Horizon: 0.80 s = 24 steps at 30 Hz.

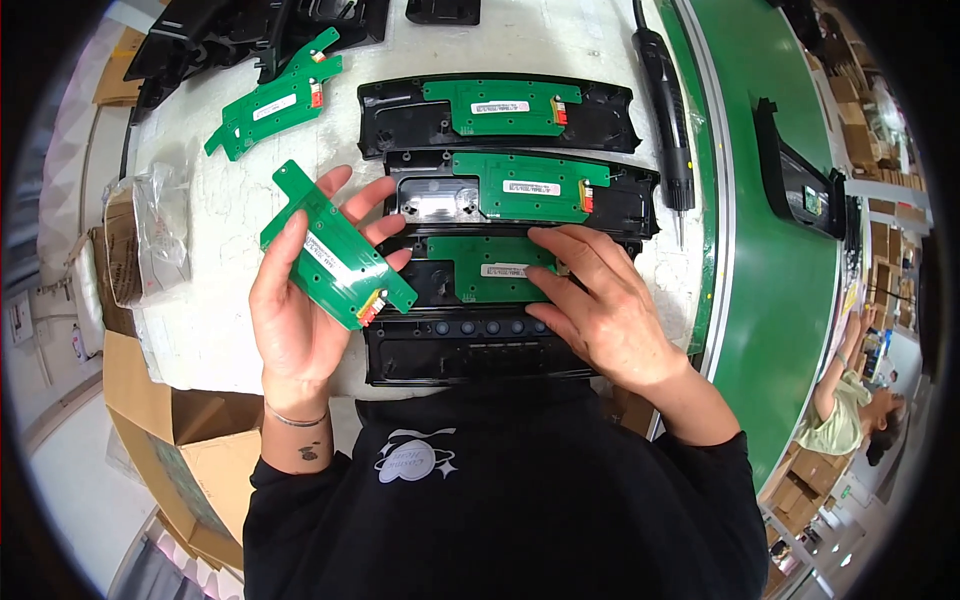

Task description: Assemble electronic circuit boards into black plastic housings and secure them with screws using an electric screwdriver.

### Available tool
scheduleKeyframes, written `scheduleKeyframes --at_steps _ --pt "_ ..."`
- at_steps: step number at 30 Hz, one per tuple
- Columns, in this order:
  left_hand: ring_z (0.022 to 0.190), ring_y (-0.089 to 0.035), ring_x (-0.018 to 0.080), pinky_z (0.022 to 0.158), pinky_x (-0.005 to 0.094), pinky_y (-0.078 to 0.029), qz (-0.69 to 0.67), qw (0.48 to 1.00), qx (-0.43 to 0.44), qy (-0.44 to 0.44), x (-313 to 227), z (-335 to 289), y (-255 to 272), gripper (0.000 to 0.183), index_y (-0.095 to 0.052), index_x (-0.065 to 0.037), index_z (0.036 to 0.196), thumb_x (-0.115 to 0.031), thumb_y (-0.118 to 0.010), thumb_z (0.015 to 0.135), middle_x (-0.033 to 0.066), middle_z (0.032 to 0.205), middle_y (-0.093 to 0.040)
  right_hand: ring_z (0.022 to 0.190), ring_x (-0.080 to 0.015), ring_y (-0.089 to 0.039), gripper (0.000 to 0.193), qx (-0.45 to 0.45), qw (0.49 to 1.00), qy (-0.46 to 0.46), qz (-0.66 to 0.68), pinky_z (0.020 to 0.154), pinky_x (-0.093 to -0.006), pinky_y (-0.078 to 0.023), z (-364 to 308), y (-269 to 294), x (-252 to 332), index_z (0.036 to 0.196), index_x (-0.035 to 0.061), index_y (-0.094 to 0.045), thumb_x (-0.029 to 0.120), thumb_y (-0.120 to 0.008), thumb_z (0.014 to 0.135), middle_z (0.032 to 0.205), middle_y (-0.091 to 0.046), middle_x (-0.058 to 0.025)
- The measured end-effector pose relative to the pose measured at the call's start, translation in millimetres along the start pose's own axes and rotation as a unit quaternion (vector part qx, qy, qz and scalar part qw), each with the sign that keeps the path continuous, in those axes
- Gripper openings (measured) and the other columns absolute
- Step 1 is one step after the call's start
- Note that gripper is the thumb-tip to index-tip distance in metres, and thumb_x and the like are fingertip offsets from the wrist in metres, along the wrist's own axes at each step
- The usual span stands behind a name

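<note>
A green circuit board (335, 255) with a white label and a red-and-white connector rests tilted in my left hand (300, 325), held between thumb and fingers. My right hand (610, 310) presses its fingertips on another circuit board (480, 255), which lies in the third black plastic housing (425, 285). That hand covers the board's right end. Below it, nearest me, a black housing (420, 355) shows a row of round bluish buttons and no board. Farther away, two more housings, the second (435, 205) and the farthest (400, 130), each carry a green board.
Loose circuit boards (265, 110) lie at the far left near black plastic parts (210, 45). A black electric screwdriver (665, 120) rests on the right. Beyond it a green work surface (755, 250) bears a black housing (800, 185). Cardboard boxes (160, 390) stand at left; another person (850, 415) is far right.
</note>
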<state>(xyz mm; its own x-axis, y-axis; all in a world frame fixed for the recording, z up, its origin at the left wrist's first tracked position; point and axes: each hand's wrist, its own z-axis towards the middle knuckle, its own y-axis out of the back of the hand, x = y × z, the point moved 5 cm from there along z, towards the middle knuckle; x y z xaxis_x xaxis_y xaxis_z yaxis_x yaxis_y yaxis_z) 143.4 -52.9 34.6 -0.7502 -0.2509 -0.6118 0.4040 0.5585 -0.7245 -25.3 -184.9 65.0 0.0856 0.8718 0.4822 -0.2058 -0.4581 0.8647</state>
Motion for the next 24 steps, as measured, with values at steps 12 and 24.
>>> scheduleKeyframes --at_steps 12,24 --pt "0.099 -0.055 0.0306 0.084 0.0446 -0.048 -0.041 0.999 0.03 0.013 4.4 -2.9 -4.9 0.048 -0.03 0.002 0.129 -0.027 -0.036 0.091 0.0261 0.12 -0.045 0.095 -0.0264 -0.054 0.028 -0.05 0.997 0.056 -0.024 0.078 -0.0358 -0.046 0.0 3.3 9.7 0.089 -0.0004 -0.061 0.003 -0.067 0.063 0.104 -0.057 -0.0109" --pt "0.101 -0.051 0.0284 0.088 0.0497 -0.043 -0.003 0.998 0.051 0.033 5.4 -6.7 -5.1 0.049 -0.026 -0.003 0.133 -0.03 -0.033 0.093 0.0223 0.123 -0.043 0.103 -0.0259 -0.049 0.032 -0.01 0.994 0.055 -0.093 0.087 -0.0363 -0.042 3.7 -34.3 23.7 0.1 -0.0028 -0.058 0.016 -0.058 0.074 0.11 -0.054 -0.0136"
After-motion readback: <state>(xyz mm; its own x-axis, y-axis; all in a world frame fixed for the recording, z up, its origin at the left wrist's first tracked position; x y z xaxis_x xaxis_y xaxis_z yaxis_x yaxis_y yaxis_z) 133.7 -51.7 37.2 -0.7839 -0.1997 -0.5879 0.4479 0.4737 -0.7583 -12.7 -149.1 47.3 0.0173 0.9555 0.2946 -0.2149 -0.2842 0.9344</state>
